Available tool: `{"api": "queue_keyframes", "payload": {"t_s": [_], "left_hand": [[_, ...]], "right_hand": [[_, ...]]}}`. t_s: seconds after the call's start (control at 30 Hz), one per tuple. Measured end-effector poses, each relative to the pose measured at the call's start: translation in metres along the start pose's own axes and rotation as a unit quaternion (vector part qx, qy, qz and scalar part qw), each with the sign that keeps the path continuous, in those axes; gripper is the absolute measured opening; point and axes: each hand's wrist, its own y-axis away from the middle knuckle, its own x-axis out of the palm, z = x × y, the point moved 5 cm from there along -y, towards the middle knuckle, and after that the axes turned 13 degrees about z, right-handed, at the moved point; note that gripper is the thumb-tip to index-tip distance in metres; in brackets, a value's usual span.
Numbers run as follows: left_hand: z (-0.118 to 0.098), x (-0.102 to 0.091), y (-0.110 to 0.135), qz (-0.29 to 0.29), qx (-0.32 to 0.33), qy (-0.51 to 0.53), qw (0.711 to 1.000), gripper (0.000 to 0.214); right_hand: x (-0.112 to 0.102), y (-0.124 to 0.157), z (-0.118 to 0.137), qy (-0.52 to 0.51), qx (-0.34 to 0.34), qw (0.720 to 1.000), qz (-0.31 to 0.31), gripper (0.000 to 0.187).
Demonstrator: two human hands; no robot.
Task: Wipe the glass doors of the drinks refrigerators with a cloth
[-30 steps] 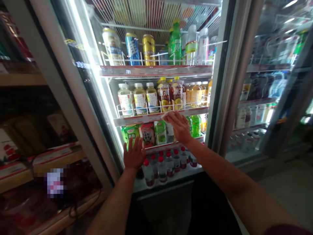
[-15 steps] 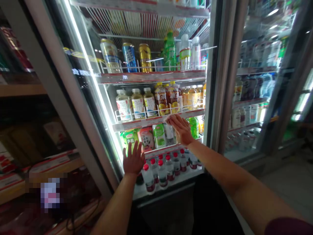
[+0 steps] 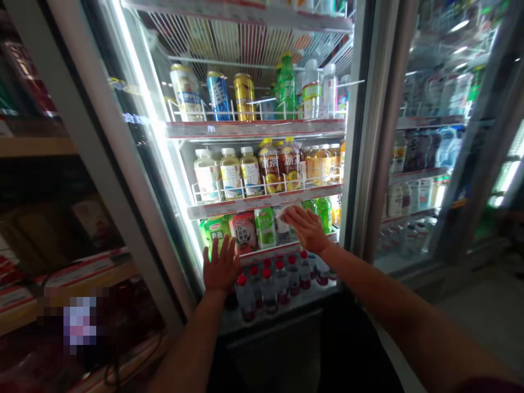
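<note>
The left hand (image 3: 220, 268), fingers spread, is raised at the glass door (image 3: 262, 101); the right hand (image 3: 306, 226), fingers close together, covers most of a pale cloth (image 3: 280, 213) there. Behind the glass stand red-capped bottles (image 3: 269, 292) and, higher, cans (image 3: 218, 97).

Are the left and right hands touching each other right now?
Apart. The head view shows it: the red drink pack and the green drink pack are visible in the gap between left hand and right hand.
</note>
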Motion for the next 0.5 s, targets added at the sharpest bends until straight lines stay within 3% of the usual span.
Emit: {"api": "queue_keyframes", "payload": {"t_s": [0.1, 0.23, 0.27, 0.43, 0.5], "left_hand": [[0.000, -0.001, -0.001, -0.001, 0.001, -0.007, 1.000, 0.077], [-0.001, -0.003, -0.002, -0.001, 0.003, -0.011, 1.000, 0.078], [-0.001, -0.003, -0.002, -0.001, 0.004, -0.006, 1.000, 0.077], [0.000, 0.000, 0.000, 0.005, 0.003, -0.011, 1.000, 0.075], [0.002, 0.003, 0.001, 0.012, -0.005, -0.011, 1.000, 0.072]], "right_hand": [[0.002, -0.003, -0.005, -0.008, -0.027, 0.999, 0.040, 0.052], [-0.010, -0.008, -0.035, -0.011, 0.126, 0.990, -0.057, 0.054], [-0.011, -0.006, -0.038, -0.010, 0.138, 0.988, -0.064, 0.054], [-0.008, 0.009, -0.039, 0.014, 0.021, 1.000, 0.006, 0.056], [-0.018, 0.005, -0.057, 0.025, 0.047, 0.998, -0.029, 0.057]]}}
